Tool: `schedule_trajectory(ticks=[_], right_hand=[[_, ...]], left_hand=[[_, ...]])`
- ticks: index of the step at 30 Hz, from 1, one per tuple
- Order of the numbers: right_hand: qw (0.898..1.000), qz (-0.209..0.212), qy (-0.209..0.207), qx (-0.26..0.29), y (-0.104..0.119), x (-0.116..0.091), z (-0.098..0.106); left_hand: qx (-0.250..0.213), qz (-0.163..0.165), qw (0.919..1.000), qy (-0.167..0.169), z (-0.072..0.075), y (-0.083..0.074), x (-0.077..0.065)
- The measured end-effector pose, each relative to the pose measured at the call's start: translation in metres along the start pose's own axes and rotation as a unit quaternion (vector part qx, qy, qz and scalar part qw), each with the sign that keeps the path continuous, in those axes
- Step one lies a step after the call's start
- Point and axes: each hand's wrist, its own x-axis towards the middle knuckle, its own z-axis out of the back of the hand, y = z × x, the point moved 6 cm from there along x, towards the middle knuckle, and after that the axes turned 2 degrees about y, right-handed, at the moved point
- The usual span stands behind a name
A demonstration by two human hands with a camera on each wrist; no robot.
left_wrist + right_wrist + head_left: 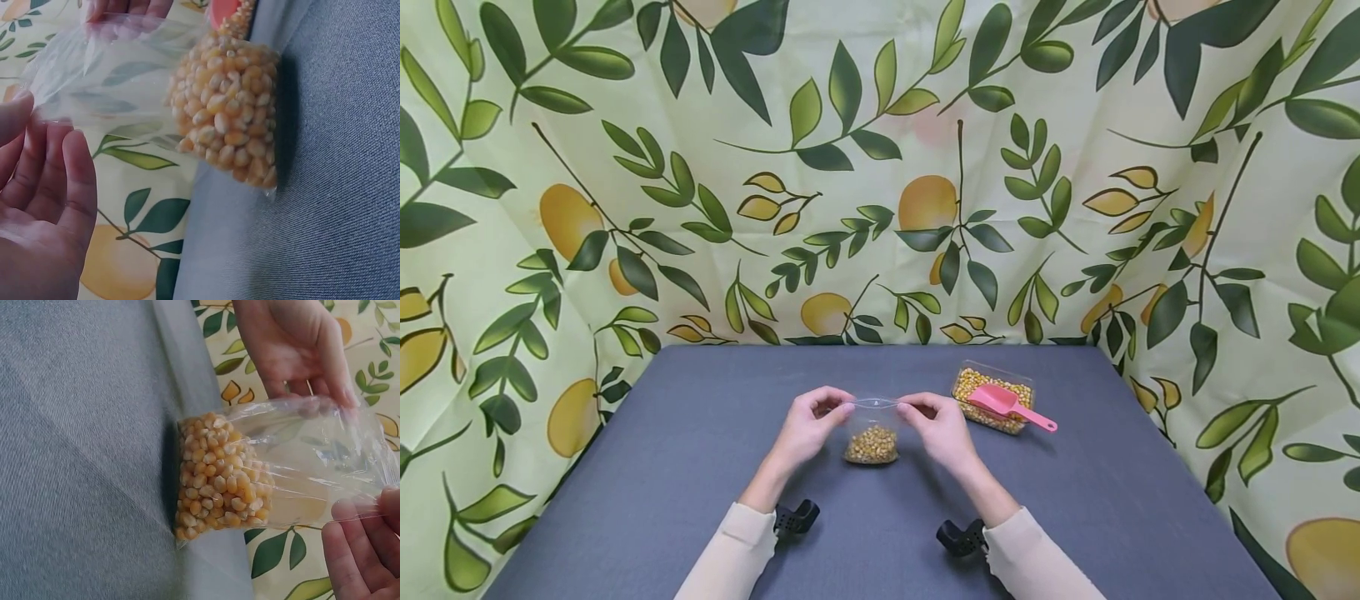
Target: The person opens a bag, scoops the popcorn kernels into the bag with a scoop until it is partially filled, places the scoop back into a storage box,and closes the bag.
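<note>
A clear plastic bag [872, 443] stands upright at the middle of the table, its lower part filled with yellow corn kernels [225, 106]. My left hand [811, 423] pinches the left corner of the bag's mouth between thumb and fingers. At the opposite corner my right hand [938, 427] pinches the rim the same way. Between the hands the mouth gapes slightly. Both wrist views show the bag's upper part without kernels, stretched between the hands, and its bottom on or just above the tabletop; which one I cannot tell.
Behind my right hand sits a clear plastic box [1018, 385] of corn kernels. A pink scoop [1000, 402] lies across it, its handle over the near right rim. The grey-blue table [715, 392] meets a leaf-and-fruit patterned cloth [865, 183] at the back and sides.
</note>
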Motion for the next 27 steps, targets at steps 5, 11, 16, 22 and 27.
schedule_trajectory(ticks=[5, 11, 16, 22, 27], right_hand=[[1.0, -0.015, -0.004, 0.004, -0.008, 0.001, 0.007], [0.999, -0.036, -0.006, 0.005, -0.01, 0.001, 0.013], [0.999, -0.029, -0.023, 0.008, -0.022, 0.004, 0.018], [0.999, -0.029, -0.011, 0.016, -0.017, 0.002, 0.02], [0.999, -0.028, 0.021, -0.02, 0.003, -0.001, 0.02]], left_hand=[[0.011, -0.007, 0.9999, 0.002, -0.003, -0.001, 0.0], [0.012, -0.023, 0.9997, -0.002, -0.008, -0.002, 0.0], [0.017, -0.033, 0.9993, 0.0, -0.013, -0.005, 0.001], [0.019, -0.018, 0.9997, 0.0, -0.016, -0.004, 0.002], [0.019, -0.002, 0.9998, 0.008, -0.019, -0.002, 0.003]])
